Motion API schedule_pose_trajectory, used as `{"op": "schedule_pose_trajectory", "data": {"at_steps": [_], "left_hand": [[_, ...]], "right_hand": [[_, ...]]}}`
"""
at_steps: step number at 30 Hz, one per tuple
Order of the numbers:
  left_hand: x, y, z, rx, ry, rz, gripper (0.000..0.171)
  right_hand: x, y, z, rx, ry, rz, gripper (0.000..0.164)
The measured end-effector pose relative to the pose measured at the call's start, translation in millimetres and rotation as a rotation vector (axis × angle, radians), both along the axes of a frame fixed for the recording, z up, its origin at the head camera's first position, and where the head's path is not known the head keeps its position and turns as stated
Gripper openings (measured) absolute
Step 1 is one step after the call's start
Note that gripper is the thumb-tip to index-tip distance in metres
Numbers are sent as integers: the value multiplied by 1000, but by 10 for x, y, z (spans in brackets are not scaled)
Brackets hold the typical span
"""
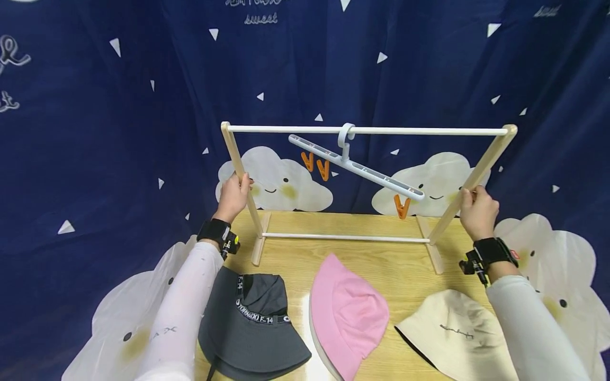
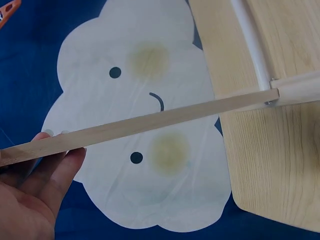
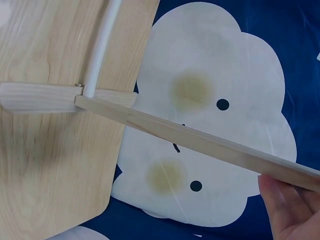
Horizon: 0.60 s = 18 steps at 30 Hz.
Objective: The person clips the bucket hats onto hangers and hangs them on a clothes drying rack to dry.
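Observation:
A small garment rack with a white top bar (image 1: 286,129) and wooden side posts stands at the table's far side. My left hand (image 1: 234,196) grips its left post (image 2: 120,126), fingers and thumb around the wood about halfway up. On the other side my right hand (image 1: 478,211) holds the right post (image 3: 200,140) at a similar height. From the top bar hangs a pale blue hanger (image 1: 357,168), turned at a slant, with two orange clips (image 1: 323,170) at its left part and one orange clip (image 1: 402,207) near its right end.
In front of the rack lie a dark grey bucket hat (image 1: 257,333), a pink bucket hat (image 1: 350,312) and a cream bucket hat (image 1: 459,338) on the wooden table (image 1: 295,259). A navy curtain (image 1: 143,132) with clouds and triangles hangs behind the rack.

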<state>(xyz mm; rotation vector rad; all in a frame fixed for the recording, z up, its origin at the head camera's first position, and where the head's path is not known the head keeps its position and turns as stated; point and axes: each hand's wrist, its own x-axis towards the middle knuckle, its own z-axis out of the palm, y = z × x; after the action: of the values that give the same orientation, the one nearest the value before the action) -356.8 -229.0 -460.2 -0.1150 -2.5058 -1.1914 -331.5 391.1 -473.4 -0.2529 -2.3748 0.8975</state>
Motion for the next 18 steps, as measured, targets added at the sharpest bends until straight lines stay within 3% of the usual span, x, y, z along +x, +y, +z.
{"op": "schedule_pose_trajectory", "data": {"at_steps": [9, 14, 18], "left_hand": [[-6, -24, 5, -44, -34, -15, 42], [30, -41, 111, -97, -38, 6, 42], [105, -84, 85, -127, -70, 8, 43]], "right_hand": [[35, 5, -19, 5, -29, 10, 41], [33, -10, 81, 9, -98, 62, 42], [104, -65, 44, -9, -162, 94, 46]]}}
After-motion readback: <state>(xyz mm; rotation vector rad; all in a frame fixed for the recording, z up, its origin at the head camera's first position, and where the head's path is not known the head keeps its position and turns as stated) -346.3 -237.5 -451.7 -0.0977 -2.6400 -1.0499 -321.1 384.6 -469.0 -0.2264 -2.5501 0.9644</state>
